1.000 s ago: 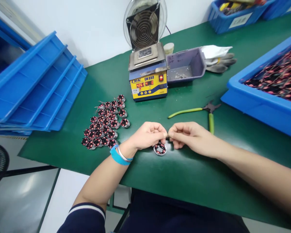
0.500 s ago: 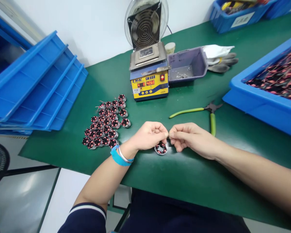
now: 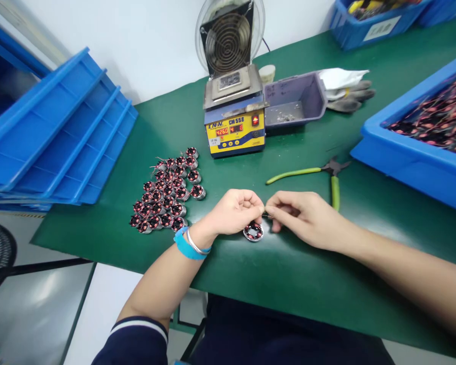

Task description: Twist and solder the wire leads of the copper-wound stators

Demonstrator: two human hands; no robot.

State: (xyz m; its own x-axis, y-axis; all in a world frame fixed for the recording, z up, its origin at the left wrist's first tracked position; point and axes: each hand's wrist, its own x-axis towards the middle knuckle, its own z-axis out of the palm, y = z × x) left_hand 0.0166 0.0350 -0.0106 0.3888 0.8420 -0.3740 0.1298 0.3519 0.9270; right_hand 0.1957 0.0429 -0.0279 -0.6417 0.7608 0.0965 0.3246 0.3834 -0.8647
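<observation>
A small ring-shaped motor stator (image 3: 253,232) with copper-coloured windings and black parts lies on the green table, just below my fingertips. My left hand (image 3: 240,210) is closed in a pinch on thin wire at the stator's upper edge. Against it, my right hand (image 3: 304,215) pinches thin wire (image 3: 268,216) between thumb and forefinger, the fingertips of both hands almost touching. How the wire runs inside the fingers is hidden. Pliers (image 3: 331,170) with green handles lie open beyond my right hand.
Several similar stators (image 3: 163,192) stand grouped on the left. Behind is a yellow-fronted solder pot (image 3: 235,134) with a fan (image 3: 228,43) above, beside a purple bin (image 3: 313,99) and gloves (image 3: 351,96). Blue crates (image 3: 72,137) stand left; a blue bin (image 3: 399,154) of wound parts is right.
My right hand has turned slightly and its lower fingers have curled inward. My left hand stays at the stator. The solder pot's display digits have changed.
</observation>
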